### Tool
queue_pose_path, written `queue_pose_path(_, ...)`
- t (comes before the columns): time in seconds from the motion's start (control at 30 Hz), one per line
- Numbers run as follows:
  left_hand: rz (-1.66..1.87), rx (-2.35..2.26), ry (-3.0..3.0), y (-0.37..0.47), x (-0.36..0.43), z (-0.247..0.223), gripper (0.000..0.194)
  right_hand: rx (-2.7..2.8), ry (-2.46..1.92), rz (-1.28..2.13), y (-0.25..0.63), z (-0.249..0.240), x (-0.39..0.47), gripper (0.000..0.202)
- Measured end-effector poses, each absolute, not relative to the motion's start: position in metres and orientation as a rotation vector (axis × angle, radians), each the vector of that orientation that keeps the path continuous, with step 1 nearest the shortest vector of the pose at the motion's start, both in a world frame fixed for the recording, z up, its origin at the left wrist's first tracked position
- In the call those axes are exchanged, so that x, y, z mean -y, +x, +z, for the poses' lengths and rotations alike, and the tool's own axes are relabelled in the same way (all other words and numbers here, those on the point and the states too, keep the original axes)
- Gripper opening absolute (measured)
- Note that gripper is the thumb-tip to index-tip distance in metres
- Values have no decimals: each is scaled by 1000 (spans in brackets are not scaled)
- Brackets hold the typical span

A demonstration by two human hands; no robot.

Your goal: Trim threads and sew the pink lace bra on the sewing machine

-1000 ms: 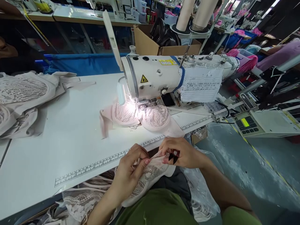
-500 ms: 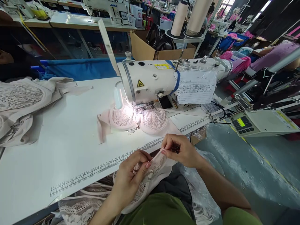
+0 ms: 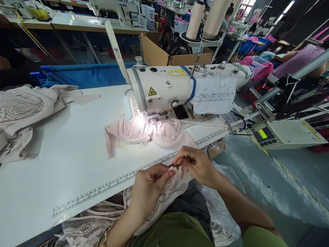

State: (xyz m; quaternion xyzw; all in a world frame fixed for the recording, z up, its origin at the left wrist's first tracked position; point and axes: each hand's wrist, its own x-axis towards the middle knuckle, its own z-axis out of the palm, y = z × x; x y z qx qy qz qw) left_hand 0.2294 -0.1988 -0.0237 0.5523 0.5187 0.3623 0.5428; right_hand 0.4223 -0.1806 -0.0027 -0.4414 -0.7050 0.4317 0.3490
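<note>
My left hand (image 3: 152, 183) is closed, thumb and fingers pinching the upper edge of a pale pink lace bra piece (image 3: 168, 192) above my lap. Right beside it, my right hand (image 3: 196, 164) has its fingers curled around a small dark tool, largely hidden by the fingers; its exact kind cannot be made out. A thin dark tip shows between the two hands at the lace edge. Beyond them, a pink bra (image 3: 168, 132) with lace cups lies on the white table (image 3: 77, 151), under the lit head of a sewing machine (image 3: 159, 85).
A printed ruler (image 3: 113, 181) runs along the table's front edge. Pale garments (image 3: 23, 106) are heaped at the left, and more lace pieces (image 3: 87, 226) hang below the edge. A control box (image 3: 285, 132) stands at right. Behind the machine are a cardboard box (image 3: 154, 49) and thread cones (image 3: 195, 20).
My hands have come closer together at the lace edge, the left shifting slightly up and right. The thin dark tip now shows between them. The bra under the machine stays put.
</note>
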Motion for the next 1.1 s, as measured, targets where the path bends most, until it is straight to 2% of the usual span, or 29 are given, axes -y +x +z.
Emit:
queue_pose_path(0.07, 864, -1177, 1223, 230, 197, -25, 30, 1817, -1190, 1125, 427, -4, 178, 45)
queue_pose_path(0.23, 857, -1091, 1112, 229, 193, -25, 26, 2042, -1126, 1220, 433, 2, 172, 61)
queue_pose_path(0.5, 799, -1059, 1130, 223, 194, -31, 20, 1903, -1061, 1494, 424, 2, 173, 36)
queue_pose_path(0.87, 844, -1116, 1176, 221, 194, -27, 21, 1693, -1063, 1388, 427, -12, 175, 43)
queue_pose_path(0.97, 890, -1158, 1149, 218, 192, -29, 25, 1841, -1061, 1349, 442, -20, 177, 45)
queue_pose_path(1.1, 925, -1165, 1119, 217, 190, -33, 27, 2182, -1308, 1294, 453, -31, 182, 28)
